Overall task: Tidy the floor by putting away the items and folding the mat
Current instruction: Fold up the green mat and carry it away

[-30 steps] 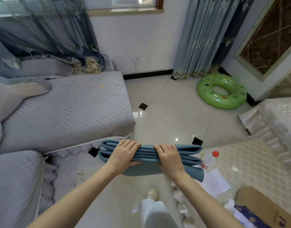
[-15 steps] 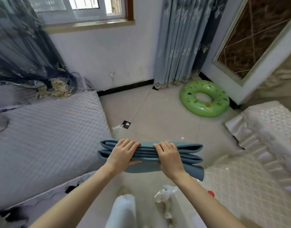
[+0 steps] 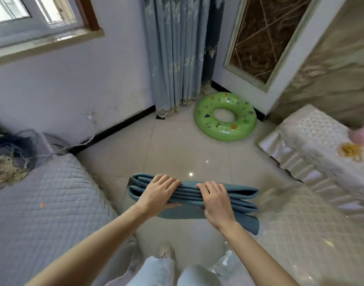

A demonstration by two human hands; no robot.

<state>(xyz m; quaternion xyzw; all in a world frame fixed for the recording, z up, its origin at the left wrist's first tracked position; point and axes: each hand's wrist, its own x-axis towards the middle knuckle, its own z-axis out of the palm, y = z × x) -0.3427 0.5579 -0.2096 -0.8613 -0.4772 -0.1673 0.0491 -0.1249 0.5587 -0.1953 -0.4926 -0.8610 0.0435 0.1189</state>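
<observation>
The blue mat (image 3: 224, 200) is already folded into a thick stack of layers and is up off the floor, carried level in front of the person at about waist height, over the bare tiles between the two beds. One loose flap hangs lower at its right corner, so the fold is not perfectly square, but I would call the folding itself done. What looks to be left is finding the mat a place to rest, and dealing with the green swim ring (image 3: 225, 116), which lies on the floor (image 3: 177, 145) in the corner by the curtain (image 3: 177, 52), well apart from the mat.

The left hand (image 3: 156, 195) grips the stack toward its left end, fingers curled over the top edge and the thumb pressed along the near side. The right hand (image 3: 215, 200) holds it just beside, nearer the middle, fingers wrapped over the top in the same way. Both are closed firmly on the mat and nothing else.

A grey quilted bed (image 3: 43, 203) stands to the left, a pale one (image 3: 321, 145) to the right.
</observation>
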